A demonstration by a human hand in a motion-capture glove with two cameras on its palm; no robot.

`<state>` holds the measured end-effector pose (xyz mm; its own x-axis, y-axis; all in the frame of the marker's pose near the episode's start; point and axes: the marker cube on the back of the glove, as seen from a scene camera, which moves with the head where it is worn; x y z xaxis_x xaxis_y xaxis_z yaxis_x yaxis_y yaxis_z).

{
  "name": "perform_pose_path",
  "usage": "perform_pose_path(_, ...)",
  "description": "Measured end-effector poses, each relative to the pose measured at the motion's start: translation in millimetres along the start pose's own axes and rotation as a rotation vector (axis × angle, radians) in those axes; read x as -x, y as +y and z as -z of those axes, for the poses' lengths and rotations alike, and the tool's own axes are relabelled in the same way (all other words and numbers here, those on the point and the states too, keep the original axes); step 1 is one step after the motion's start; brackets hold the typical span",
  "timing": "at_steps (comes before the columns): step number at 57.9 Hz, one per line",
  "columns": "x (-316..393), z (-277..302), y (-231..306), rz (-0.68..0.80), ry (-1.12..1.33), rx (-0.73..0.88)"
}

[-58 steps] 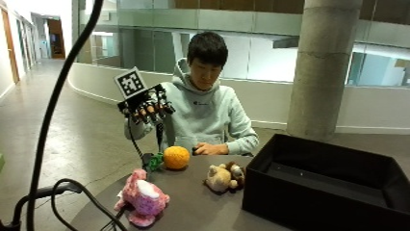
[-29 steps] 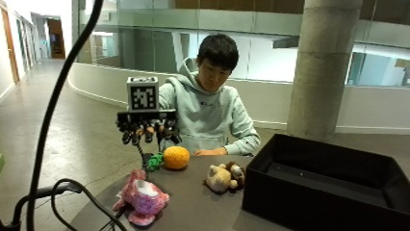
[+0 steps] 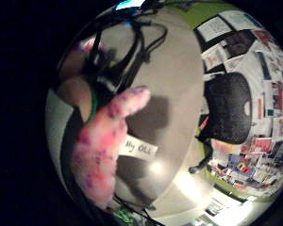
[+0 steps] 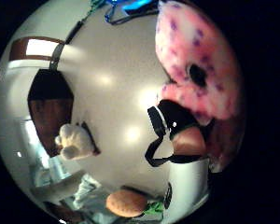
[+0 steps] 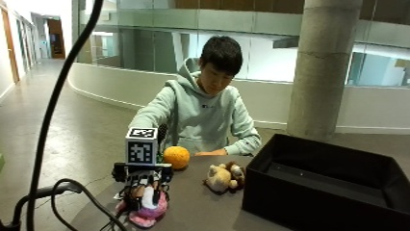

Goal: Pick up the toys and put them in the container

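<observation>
A pink plush toy with purple spots (image 5: 148, 215) lies at the table's near left corner. My gloved right hand (image 5: 145, 188) has come down on top of it, fingers pointing down and touching it. The thumb side palm view shows the pink toy (image 4: 196, 65) close by, with a fingertip (image 4: 189, 140) beside it. It also fills the little finger side view as the pink toy (image 3: 101, 155). An orange ball toy (image 5: 176, 157) and a beige and brown plush (image 5: 224, 177) lie further along the table. The black container (image 5: 326, 187) stands at the right.
The grey table (image 5: 198, 204) has bare surface between the pink toy and the container. A thick black cable (image 5: 70, 185) loops past the table's left corner. The person's bare hand (image 5: 208, 153) rests by the orange toy. A white label (image 3: 139, 148) is stuck on the tabletop.
My hand has dropped from chest height above the table down onto the pink plush toy. The toys and the container have not moved.
</observation>
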<state>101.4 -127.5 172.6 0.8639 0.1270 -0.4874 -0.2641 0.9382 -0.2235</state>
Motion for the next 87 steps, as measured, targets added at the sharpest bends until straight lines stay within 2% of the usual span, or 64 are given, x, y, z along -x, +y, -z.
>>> perform_pose_path(12,16.0,-1.0,0.9,0.067,0.035,-0.028)
perform_pose_path(22,37.2,20.7,18.3,0.126,0.03,0.228)
perform_pose_path(34,82.6,91.1,44.9,0.248,0.035,0.282)
perform_pose_path(44,153.1,189.6,47.6,0.417,0.021,0.13)
perform_pose_path(57,287.8,277.0,60.5,0.532,-0.182,-0.347)
perform_pose_path(68,389.6,261.9,29.4,0.632,-0.239,-0.411)
perform_pose_path(72,419.6,241.0,26.8,0.653,-0.238,-0.325)
perform_pose_path(78,448.2,206.2,18.5,0.634,-0.164,-0.09)
perform_pose_path(87,452.7,199.9,19.6,0.654,-0.122,-0.094)
